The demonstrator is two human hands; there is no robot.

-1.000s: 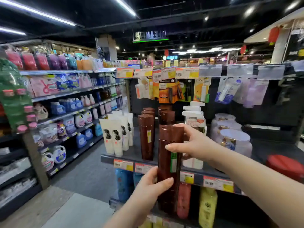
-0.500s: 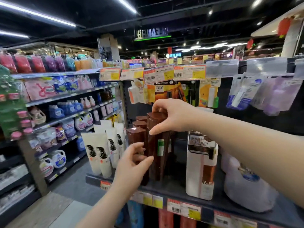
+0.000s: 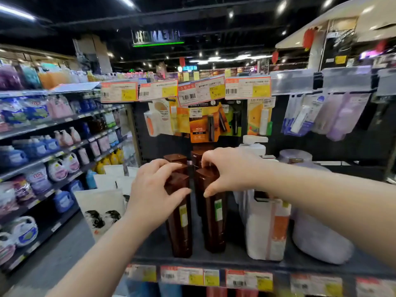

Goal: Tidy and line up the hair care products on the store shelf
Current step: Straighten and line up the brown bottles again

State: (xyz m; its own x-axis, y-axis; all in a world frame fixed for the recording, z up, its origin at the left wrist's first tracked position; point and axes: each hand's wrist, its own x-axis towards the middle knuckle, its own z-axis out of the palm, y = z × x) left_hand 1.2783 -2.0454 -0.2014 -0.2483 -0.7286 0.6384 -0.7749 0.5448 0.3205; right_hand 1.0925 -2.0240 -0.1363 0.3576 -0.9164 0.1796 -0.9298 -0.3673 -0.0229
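We are starting at the price tags (image 3: 182, 275) running along the lip of the shelf (image 3: 235, 259). Just behind them, the right brown bottle (image 3: 214, 224), which we were carrying in both hands out in front of the shelf a second ago, is now standing upright on the board. It is standing at three o'clock of the left brown bottle (image 3: 179, 228), a little apart from it. Our right hand (image 3: 229, 170) is still curling over its cap, with the thumb down the near side. Our left hand (image 3: 153, 189), open and reaching half a second ago, is now gripping the left bottle's cap, thumb across its front. A white pump pack (image 3: 265, 230) is standing at three o'clock of the pair, and white tubes (image 3: 100, 204) at nine. At twelve o'clock the rear brown bottles (image 3: 175, 157) are queuing in two rows. We are judging the placing done and the squaring-up beginning, with the two fronts needing to sit level.
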